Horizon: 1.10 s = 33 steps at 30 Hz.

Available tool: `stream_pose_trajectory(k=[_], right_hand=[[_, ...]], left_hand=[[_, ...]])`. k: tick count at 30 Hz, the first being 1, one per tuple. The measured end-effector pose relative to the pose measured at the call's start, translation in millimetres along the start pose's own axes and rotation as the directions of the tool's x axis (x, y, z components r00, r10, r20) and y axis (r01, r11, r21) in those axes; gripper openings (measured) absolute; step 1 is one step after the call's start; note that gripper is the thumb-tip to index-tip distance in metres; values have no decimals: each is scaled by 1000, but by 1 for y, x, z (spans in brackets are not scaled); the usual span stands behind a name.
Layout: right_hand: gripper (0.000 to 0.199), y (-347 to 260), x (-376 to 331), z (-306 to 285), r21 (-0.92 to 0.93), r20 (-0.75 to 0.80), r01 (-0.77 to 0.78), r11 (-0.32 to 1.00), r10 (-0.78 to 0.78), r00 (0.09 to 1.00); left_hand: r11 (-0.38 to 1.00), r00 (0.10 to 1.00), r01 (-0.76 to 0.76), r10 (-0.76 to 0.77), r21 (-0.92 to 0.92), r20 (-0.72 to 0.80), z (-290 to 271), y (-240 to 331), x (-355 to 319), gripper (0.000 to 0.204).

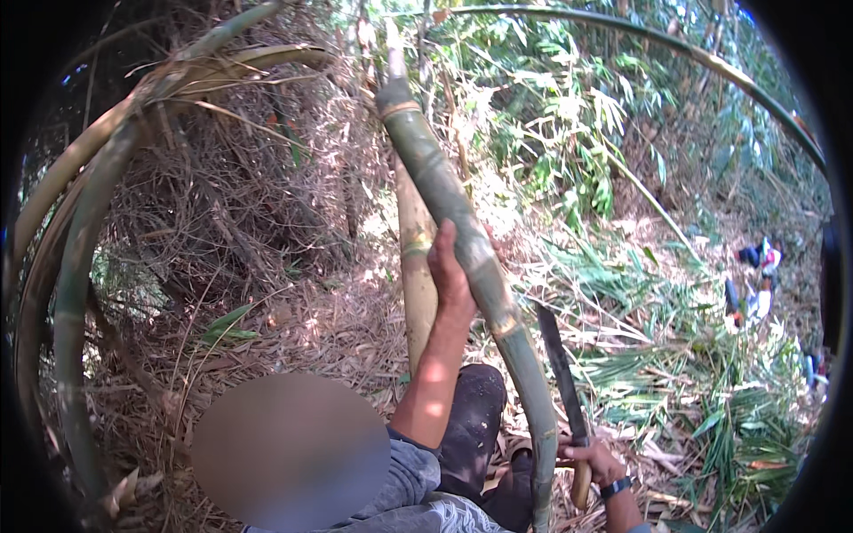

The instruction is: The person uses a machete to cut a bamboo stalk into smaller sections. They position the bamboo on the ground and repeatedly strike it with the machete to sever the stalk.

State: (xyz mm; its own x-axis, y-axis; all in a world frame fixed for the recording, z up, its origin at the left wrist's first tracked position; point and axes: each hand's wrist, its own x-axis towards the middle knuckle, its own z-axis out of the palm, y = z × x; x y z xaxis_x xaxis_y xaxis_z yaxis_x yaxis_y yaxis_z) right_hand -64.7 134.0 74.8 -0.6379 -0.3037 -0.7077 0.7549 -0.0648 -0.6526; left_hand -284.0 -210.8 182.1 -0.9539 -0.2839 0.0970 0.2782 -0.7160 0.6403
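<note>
A thick green bamboo pole [511, 329] slants across the middle, from the upper centre down past my legs to the lower edge. Wrapped round its middle is my left hand [455, 271], thumb on the near side and the other fingers mostly hidden behind. My right hand [600, 462], with a dark band on its wrist, grips a machete [562, 377] low down on the right of the pole. The dark blade points up, close beside the bamboo, and the light wooden handle shows below my fingers. Whether blade and pole touch I cannot tell.
A paler bamboo stem [416, 258] stands behind the pole. Bent bamboo stems [84, 258] arch at the left before tangled dry twigs [240, 195]. Cut green leaves [711, 400] and dry litter cover the ground. Several small coloured items [760, 275] lie far right. A blurred patch hides the lower left.
</note>
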Motion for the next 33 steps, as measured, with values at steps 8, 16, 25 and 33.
stream_pose_trajectory(k=[8,16,25,33], right_hand=[[38,22,-61,23,-195,-99,194,961,-216,971],[48,15,-71,37,-341,-301,444,829,-543,784],[46,-11,-59,10,-592,-211,601,537,-823,527],[52,-12,-51,53,-931,-124,267,249,-903,411]], left_hand=[[995,995,-99,99,-9,29,42,40,-48,58],[988,969,-69,99,-137,228,23,52,-41,71],[995,995,82,-77,-61,68,-25,67,-55,71],[959,963,268,-264,-87,56,-61,11,-99,72]])
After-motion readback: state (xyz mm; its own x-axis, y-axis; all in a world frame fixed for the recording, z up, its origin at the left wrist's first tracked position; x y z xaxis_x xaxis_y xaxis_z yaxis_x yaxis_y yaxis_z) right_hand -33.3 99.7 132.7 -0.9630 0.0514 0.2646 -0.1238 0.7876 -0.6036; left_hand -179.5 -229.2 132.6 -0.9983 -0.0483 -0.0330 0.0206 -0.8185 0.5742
